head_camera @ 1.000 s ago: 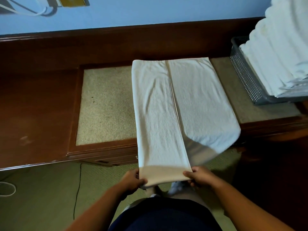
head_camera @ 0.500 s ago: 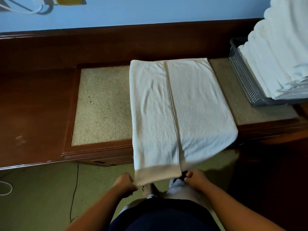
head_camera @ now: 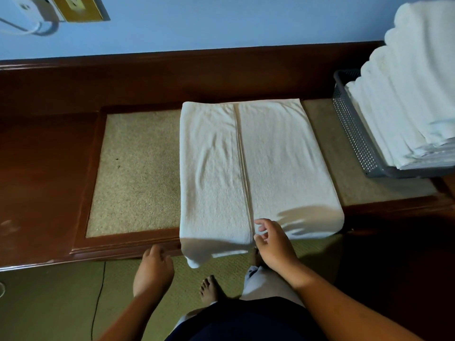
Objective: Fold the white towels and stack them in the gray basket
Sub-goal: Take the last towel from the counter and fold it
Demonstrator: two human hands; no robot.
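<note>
- The white towel (head_camera: 258, 168) lies flat in the middle of the surface (head_camera: 138, 173). Both long sides are folded in, so the edges meet in a seam running from 12 to 6 o'clock.
- Its near end spills over the front lip of the surface, and the corner at 7 o'clock droops lowest.
- The right hand (head_camera: 273, 244) sits right at the 6 o'clock end of that seam, fingers loosely curled and parted, pinching nothing. I cannot tell whether the tips touch the cloth.
- The left hand (head_camera: 152, 269) is down at 7 o'clock, by the front lip and just beside the drooping corner, fingers relaxed and holding nothing.
- Out at 2 o'clock stands the gray basket (head_camera: 354, 129), on the same surface and apart from the towel.
- A stack of folded towels (head_camera: 406, 107) sits in it, rising well above its rim.
- At 6 o'clock a bare foot (head_camera: 209, 289) stands on the green floor (head_camera: 49, 303), between the two arms.
- A blue wall (head_camera: 221, 20) runs across 12 o'clock, with a socket plate (head_camera: 76, 8) up at 11.
</note>
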